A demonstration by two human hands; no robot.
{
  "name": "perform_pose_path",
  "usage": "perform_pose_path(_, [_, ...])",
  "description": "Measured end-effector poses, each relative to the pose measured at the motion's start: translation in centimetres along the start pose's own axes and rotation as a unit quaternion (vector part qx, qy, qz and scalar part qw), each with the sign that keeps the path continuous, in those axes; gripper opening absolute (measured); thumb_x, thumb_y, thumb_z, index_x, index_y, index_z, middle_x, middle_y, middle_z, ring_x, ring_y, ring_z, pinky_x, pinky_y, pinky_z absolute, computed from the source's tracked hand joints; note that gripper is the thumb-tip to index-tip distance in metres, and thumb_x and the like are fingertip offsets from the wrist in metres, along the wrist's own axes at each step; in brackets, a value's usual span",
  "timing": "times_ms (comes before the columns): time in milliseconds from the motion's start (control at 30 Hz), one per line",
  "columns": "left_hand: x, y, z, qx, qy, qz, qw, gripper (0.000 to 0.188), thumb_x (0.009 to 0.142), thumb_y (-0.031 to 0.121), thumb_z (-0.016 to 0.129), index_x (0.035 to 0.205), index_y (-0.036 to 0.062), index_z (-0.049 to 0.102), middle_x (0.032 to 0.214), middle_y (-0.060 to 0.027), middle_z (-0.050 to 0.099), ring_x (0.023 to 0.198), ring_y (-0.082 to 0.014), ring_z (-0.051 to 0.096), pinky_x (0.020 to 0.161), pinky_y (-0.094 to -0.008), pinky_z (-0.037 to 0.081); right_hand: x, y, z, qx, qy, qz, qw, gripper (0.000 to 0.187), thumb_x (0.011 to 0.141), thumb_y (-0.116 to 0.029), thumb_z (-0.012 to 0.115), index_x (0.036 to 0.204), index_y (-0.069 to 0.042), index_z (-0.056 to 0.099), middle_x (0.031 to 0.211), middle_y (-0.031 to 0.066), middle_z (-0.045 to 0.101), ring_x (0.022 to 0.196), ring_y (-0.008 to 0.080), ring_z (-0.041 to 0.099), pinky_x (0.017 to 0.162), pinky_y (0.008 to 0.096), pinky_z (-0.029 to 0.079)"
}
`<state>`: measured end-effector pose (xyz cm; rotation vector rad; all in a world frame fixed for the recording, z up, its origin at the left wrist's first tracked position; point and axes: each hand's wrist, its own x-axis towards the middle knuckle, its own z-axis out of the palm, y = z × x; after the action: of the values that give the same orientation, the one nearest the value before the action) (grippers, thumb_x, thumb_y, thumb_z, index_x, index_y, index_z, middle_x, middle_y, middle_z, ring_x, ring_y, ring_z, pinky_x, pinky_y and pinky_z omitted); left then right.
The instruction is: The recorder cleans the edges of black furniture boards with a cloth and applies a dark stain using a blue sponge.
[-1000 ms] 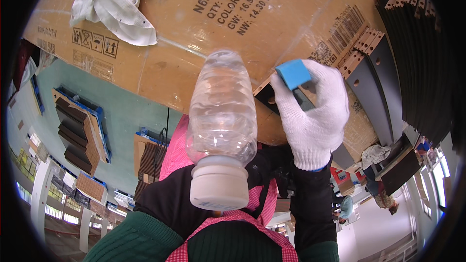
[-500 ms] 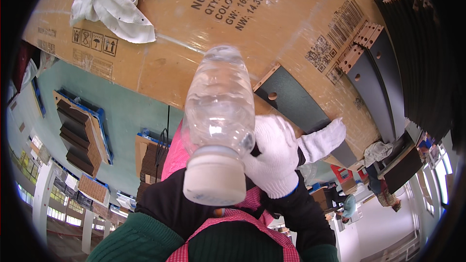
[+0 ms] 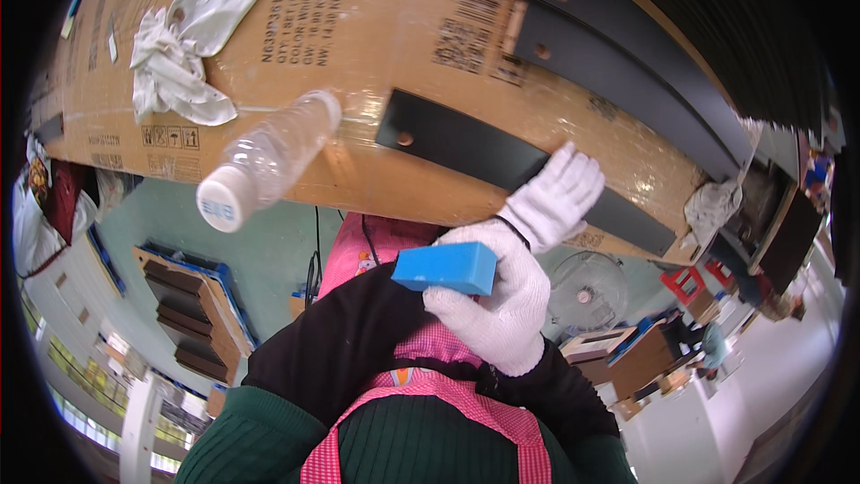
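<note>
My right hand (image 3: 511,305), in a white knit glove, grips a blue rectangular block (image 3: 443,269) between thumb and fingers, close to my body. Beyond it my left arm crosses over, and my left hand (image 3: 560,197), gloved too, rests with fingers stretched out on a dark narrow board (image 3: 466,143). The board has a round hole near its left end and lies along the front of a large brown carton (image 3: 358,54). A clear plastic bottle (image 3: 282,148) with a white cap appears to stand on the carton's front edge, left of the board.
A crumpled white cloth (image 3: 184,63) lies on the carton at far left. Dark boards (image 3: 618,63) lie at the right, beside a tall dark stack (image 3: 761,27). A floor fan (image 3: 587,291) stands below right. Brown pieces (image 3: 184,314) sit on a pallet at left.
The view has shifted, so the bottle now appears further left and smaller. The blue block in my right hand has come into sight. My left hand still lies on the board.
</note>
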<state>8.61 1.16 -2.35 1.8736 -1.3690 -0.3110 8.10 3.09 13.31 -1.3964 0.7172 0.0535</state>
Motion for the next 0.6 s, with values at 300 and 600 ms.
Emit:
perform_pose_path(300, [1.7,0.9,-2.1,0.109,-0.073,0.029,0.991,0.086,0.070,0.039,0.087,0.142,0.0021,0.057,0.142,-0.0164,0.059,0.136,-0.0337,0.053,0.121,-0.0568,0.035,-3.4,0.6,-7.2,0.121,0.011,-0.032,0.992,0.043,0.088,-0.006,0.084,0.125,0.001,0.062,0.113,0.0049,0.069,0.105,0.0122,0.065,0.096,0.0303,0.052])
perform_pose_path(600, [1.6,-1.6,-10.1,0.281,-0.220,0.016,0.934,0.107,0.072,0.050,0.086,0.155,0.0005,0.042,0.158,-0.0191,0.046,0.148,-0.0366,0.042,0.126,-0.0550,0.028,-9.7,4.2,-16.7,0.220,0.124,0.011,0.968,0.040,0.091,-0.010,0.081,0.125,0.001,0.063,0.108,0.0056,0.072,0.098,0.0111,0.067,0.089,0.0292,0.055])
